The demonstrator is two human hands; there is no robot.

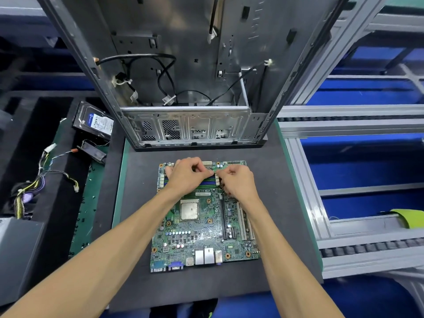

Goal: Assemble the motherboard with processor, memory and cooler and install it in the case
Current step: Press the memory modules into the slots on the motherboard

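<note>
Motherboard [202, 228] flat on table mat [137, 203], before open case [188, 88].
Left hand [185, 177] and right hand [237, 182]: grip curled over memory slots [206, 180]; held item indiscernible.

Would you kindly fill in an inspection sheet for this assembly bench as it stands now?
Surface: dark mat over a green-edged bench.
Job's things: motherboard flat on the mat, processor in its socket, no cooler fitted; open case standing behind it.
Clutter: hard drive and a small black part to the left.
Hands: left hand and right hand both curled at the memory slots; whether they hold a module cannot be told.
Cables: loose harness at left; black cables inside the case.
Surroundings: roller conveyor and blue trays at right.
</note>
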